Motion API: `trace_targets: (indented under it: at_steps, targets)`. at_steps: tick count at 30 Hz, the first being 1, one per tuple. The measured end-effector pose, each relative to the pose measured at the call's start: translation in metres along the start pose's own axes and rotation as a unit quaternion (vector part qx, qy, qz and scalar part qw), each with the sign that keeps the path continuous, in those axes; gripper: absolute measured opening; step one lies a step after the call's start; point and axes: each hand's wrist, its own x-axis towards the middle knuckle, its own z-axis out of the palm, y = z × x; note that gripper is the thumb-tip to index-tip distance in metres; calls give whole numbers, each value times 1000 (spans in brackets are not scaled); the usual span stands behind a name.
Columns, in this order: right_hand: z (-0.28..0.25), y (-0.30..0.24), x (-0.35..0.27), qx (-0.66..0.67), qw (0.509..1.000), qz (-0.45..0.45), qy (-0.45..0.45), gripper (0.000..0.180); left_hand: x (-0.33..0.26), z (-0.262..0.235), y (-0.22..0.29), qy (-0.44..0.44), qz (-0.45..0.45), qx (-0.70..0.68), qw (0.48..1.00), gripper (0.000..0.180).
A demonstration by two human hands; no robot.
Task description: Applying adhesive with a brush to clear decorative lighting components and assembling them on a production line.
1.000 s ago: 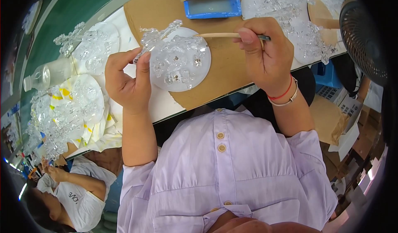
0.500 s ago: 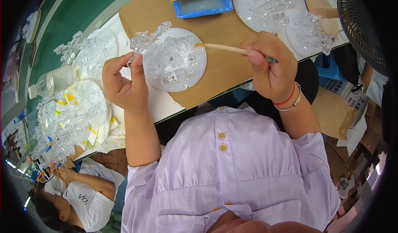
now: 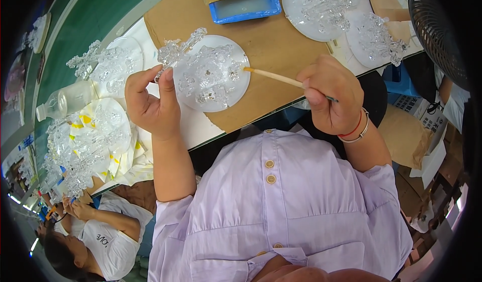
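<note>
My left hand [image 3: 153, 98] pinches a clear plastic ornament piece [image 3: 171, 52] between thumb and fingers at the left edge of a round white plate [image 3: 242, 88]. More clear, intricate plastic pieces [image 3: 208, 73] lie on that plate. In my right hand [image 3: 334, 93] is a thin paintbrush [image 3: 276, 76] with a pale wooden handle and a brownish tip. The tip points left, over the plate's right rim; whether it touches anything cannot be told. The handle's dark green end shows by my fingers.
A blue tray of cloudy liquid [image 3: 246, 8] sits on the brown cardboard [image 3: 273, 46]. Plates of clear parts [image 3: 321, 13] stand right and left. A plastic bottle [image 3: 68, 100] lies at left, a black fan [image 3: 442, 33] at far right. Lower left, another person [image 3: 108, 237] works.
My right hand has moved slightly down and right, drawing the brush tip away from the plate's pieces toward its rim. My left hand and its piece have hardly moved.
</note>
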Motion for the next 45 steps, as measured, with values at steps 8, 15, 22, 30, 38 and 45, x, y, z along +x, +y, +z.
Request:
trace_targets:
  at_steps: [8, 15, 22, 30, 38, 45]
  targets:
    - [-22, 6, 19, -24, 995, -11, 98, 15, 2, -2, 1, 0, 9, 5, 1000, 17]
    - [-10, 32, 41, -151, 981, 14, 122, 9, 0, -4, -1, -14, 10, 12, 1000, 17]
    - [-2, 37, 49, -157, 980, 25, 121, 9, 1, -5, 2, -21, 3, 7, 1000, 17]
    - [-22, 15, 37, -85, 981, -10, 173, 17, 2, -3, 1, -15, -4, 1, 1000, 16]
    - [-12, -1, 14, -4, 995, 23, 94, 16, 2, -5, 3, -14, -12, 3, 1000, 16]
    - [7, 5, 16, 0, 999, 29, 37, 10, -1, -6, 1, -15, -17, 1, 1000, 16]
